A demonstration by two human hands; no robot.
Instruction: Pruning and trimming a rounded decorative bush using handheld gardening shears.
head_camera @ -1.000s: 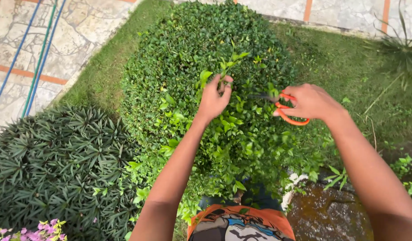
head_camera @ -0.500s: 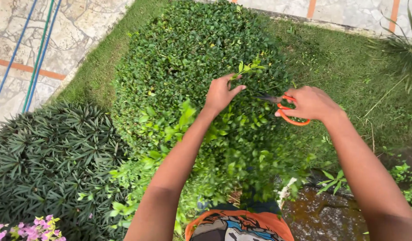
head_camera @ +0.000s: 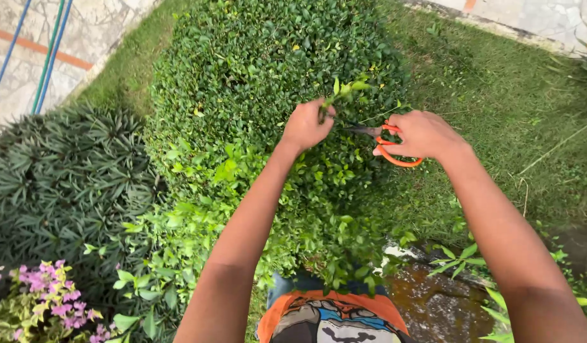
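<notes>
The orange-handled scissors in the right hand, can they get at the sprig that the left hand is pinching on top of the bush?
Probably yes. The right hand points the scissors at the sprig held by the left hand, with only bush leaves between.

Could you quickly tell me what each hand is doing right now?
Left hand: closed, pinching a leafy sprig on the bush.
Right hand: closed on orange-handled scissors.

I see sunlit lawn [head_camera: 497, 95], stone paving [head_camera: 26, 63] upper left, hoses [head_camera: 48, 54] across it, pink flowers [head_camera: 45, 305] lower left.
</notes>
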